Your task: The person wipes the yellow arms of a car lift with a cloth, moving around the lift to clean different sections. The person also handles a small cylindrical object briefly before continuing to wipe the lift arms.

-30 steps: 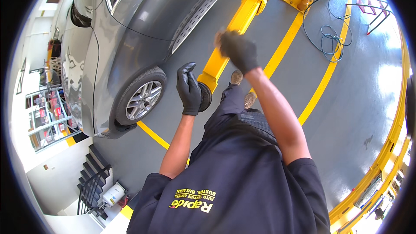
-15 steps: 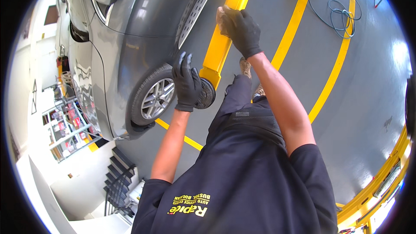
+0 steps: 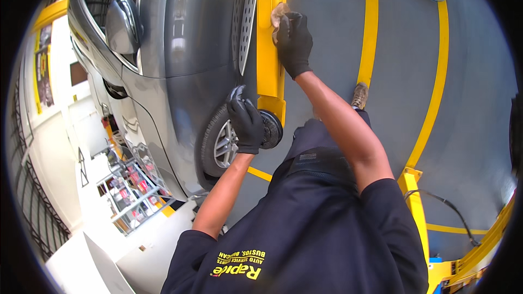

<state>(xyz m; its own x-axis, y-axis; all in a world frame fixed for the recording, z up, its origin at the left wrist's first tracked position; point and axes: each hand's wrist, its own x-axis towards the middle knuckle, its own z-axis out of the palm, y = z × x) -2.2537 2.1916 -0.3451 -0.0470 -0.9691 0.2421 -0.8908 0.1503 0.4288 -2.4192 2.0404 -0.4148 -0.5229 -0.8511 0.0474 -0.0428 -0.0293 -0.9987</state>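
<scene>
Rag (image 3: 279,15), crumpled, in gloved right fingers (image 3: 284,34) by boxy yellow beam (image 3: 267,60)

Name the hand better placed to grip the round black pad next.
Left hand, probably: it is nearer the round black pad; the right hand holds a pale rag farther along the yellow lift arm.

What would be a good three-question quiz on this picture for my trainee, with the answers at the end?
1. Which hand holds the pale crumpled cloth?
2. True or false: the gray car stands on the person's left.
3. What color is the round pad at the near end of the yellow arm: (a) red, (b) black or (c) white?

Key: 1. The right hand. 2. True. 3. (b).
</scene>
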